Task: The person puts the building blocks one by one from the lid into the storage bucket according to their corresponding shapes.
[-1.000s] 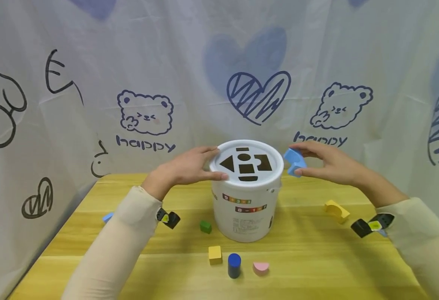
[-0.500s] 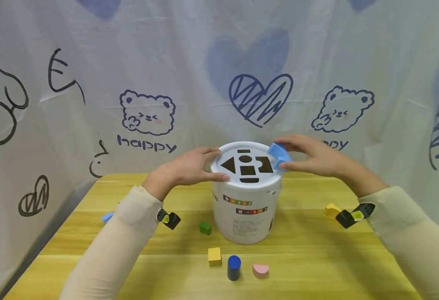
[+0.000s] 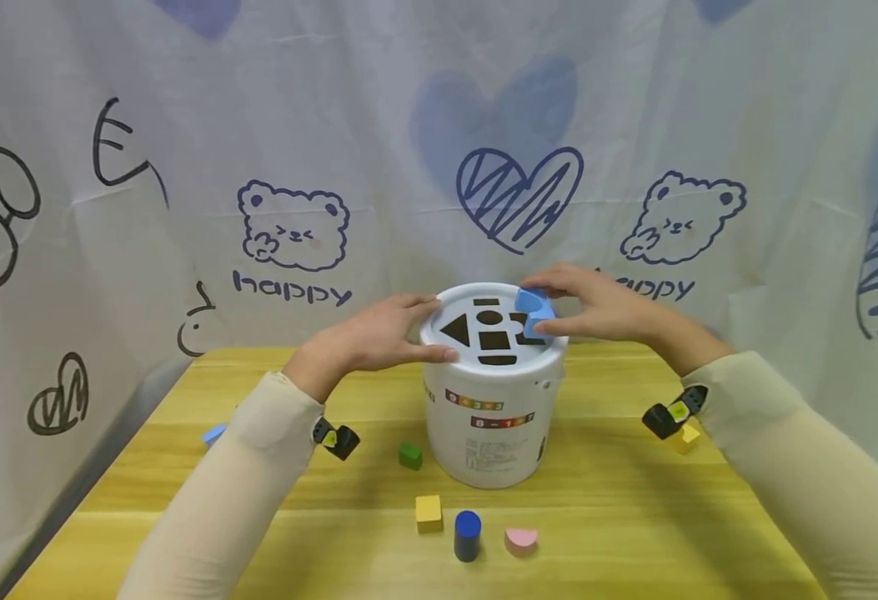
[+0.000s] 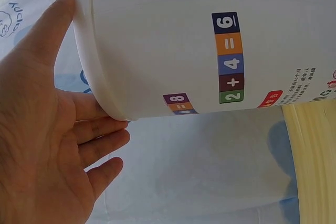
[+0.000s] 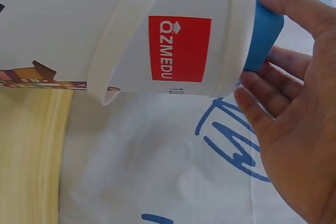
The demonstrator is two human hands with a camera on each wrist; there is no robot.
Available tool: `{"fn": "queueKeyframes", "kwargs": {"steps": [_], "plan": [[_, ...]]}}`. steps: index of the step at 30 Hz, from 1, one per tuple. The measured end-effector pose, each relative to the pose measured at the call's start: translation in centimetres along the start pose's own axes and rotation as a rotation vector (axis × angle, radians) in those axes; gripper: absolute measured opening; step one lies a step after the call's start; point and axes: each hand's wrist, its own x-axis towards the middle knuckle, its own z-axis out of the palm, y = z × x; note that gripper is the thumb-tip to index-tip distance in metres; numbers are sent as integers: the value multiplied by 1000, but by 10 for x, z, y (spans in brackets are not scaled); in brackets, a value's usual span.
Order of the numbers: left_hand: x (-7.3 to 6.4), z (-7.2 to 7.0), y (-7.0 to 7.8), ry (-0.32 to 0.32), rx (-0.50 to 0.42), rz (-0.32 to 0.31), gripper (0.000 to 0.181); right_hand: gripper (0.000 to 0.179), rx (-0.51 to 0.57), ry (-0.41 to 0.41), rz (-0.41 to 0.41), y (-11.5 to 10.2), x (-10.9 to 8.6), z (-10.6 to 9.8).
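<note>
A white bucket (image 3: 493, 433) stands upright on the table, its lid (image 3: 449, 304) cut with dark holes of several shapes. My left hand (image 3: 367, 335) rests against the lid's left rim, thumb at the front and fingers at the back, fairly straight; the left wrist view also shows this hand (image 4: 58, 114) spread along the rim. With thumb and fingers, my right hand (image 3: 596, 307) pinches a light blue arch block (image 3: 534, 310) over the lid's right side. The block partly covers the notched hole (image 3: 519, 323). In the right wrist view the blue block (image 5: 264, 38) shows just above the rim.
In front of the bucket are a green block (image 3: 410, 456), a yellow cube (image 3: 428, 513), a blue cylinder (image 3: 467, 536) and a pink half-round block (image 3: 521, 542). A yellow block (image 3: 686, 439) lies right, a blue one (image 3: 213, 435) left. A printed curtain (image 3: 401, 167) hangs behind.
My right hand has carried the blue arch block leftward from beside the bucket to over the notched hole in the lid. The left hand has stayed at the rim.
</note>
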Motion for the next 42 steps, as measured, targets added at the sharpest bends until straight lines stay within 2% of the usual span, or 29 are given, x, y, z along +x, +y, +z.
{"fn": "queueKeyframes", "kwargs": {"steps": [5,15,24,28,33,42], "plan": [[-1,0,0,-3,-3,-9,104,69,2,-22,37,1,4,4],[0,0,0,-3,8,-17,104,71,-28,-54,36,4,5,9],[-1,1,1,2,9,-6,103,60,-129,-94,-57,3,4,13],[-2,1,0,1,11,-6,103,57,-158,-81,-80,3,3,14],[-1,1,0,2,8,-4,104,54,-141,-32,-106,4,-1,11],[0,0,-1,-2,2,-8,105,55,-90,50,-91,14,-24,7]]}}
